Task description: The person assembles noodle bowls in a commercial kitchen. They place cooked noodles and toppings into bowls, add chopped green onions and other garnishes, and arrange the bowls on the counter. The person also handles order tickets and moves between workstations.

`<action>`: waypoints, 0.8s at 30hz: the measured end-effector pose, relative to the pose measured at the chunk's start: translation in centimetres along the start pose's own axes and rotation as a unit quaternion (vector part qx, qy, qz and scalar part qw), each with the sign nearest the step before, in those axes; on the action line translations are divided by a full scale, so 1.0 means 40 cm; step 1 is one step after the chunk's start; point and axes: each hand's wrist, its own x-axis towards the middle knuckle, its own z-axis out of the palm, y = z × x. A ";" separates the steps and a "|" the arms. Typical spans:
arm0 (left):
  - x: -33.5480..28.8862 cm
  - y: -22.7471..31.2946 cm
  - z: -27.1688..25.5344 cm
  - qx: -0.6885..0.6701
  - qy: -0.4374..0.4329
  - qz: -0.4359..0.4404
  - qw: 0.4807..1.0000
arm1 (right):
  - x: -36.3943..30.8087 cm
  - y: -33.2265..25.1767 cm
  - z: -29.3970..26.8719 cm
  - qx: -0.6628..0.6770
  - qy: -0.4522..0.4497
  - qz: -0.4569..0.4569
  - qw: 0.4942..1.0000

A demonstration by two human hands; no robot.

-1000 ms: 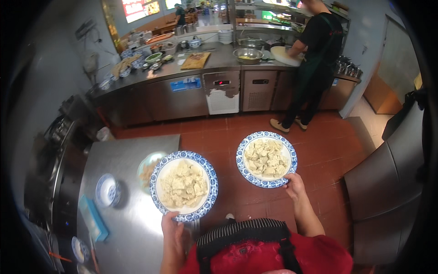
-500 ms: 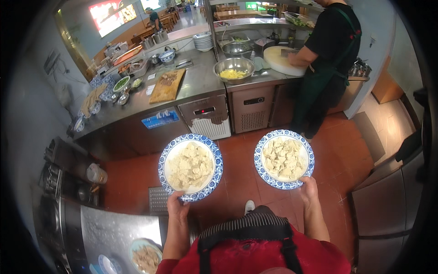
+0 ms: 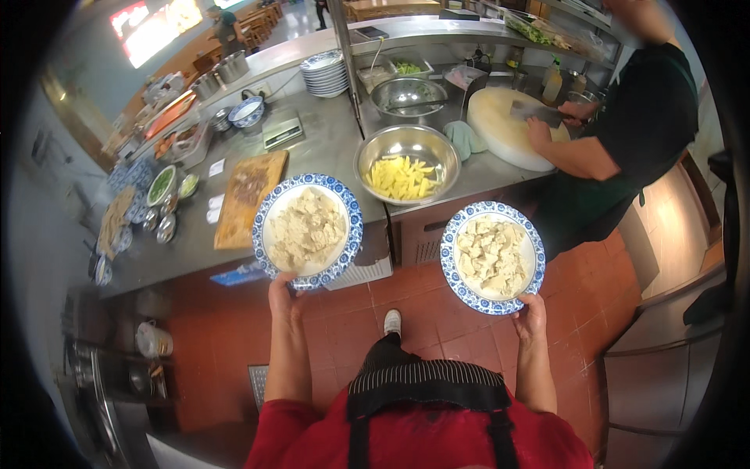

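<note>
My left hand (image 3: 287, 298) is closed on the near rim of a white plate with a blue patterned border (image 3: 349, 258). Pale, torn, tofu-like chunks (image 3: 307, 228) are heaped on it. A matching blue-rimmed plate (image 3: 451, 270) is gripped at its near right edge by my right hand (image 3: 532, 313), with similar pale chunks (image 3: 491, 256) spread over its middle. Both plates are held level in the air, apart from each other. The left one overlaps the front edge of the steel counter in view; the right one is over the floor. The fingers under each plate are hidden.
On the steel counter (image 3: 320, 141) are a wooden board (image 3: 230, 223) with chopped meat, a bowl of yellow strips (image 3: 367, 148), stacked plates (image 3: 325, 74) and a scale (image 3: 281, 131). At right, a co-worker (image 3: 644, 117) cuts on a round white board (image 3: 500, 141). A bucket (image 3: 154, 340) stands at left.
I have stepped forward, and the counter is nearer. My left hand's plate has come up to the counter edge. The co-worker's hands have shifted on the round board.
</note>
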 end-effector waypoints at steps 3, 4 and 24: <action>0.444 0.127 0.140 -0.031 -0.027 -0.035 0.999 | 0.287 0.033 0.205 0.019 0.032 -0.011 0.999; 0.578 0.153 0.186 -0.040 -0.042 -0.038 0.998 | 0.372 0.039 0.266 0.023 0.040 -0.013 0.999; 1.899 -0.062 0.787 -0.037 0.017 -0.102 0.994 | 1.324 -0.036 0.476 0.008 0.161 -0.026 0.987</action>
